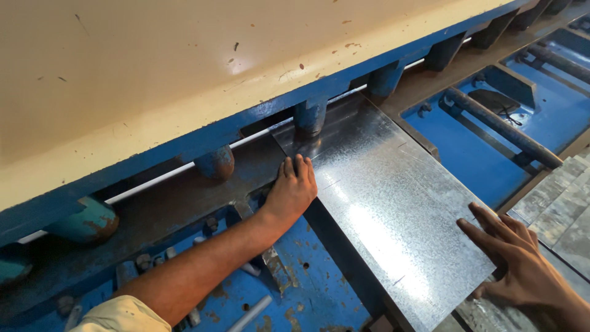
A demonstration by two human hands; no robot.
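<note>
Left hand point(291, 189): flat, fingers together, pressing the left edge of the galvanised sheet point(381, 203).
Right hand point(515, 258): spread flat on the sheet's near right corner, gripping nothing.
Sheet: lies on the blue shear bed point(295, 289), far end under the hold-down feet point(310, 117).
Progress: sheet positioned; no cut visible.

Galvanized sheet point(381, 209) silver-grey, spangled pattern; machine bed point(467, 147) blue, rust-stained; upper guard point(184, 67) cream at 11 o'clock.
</note>
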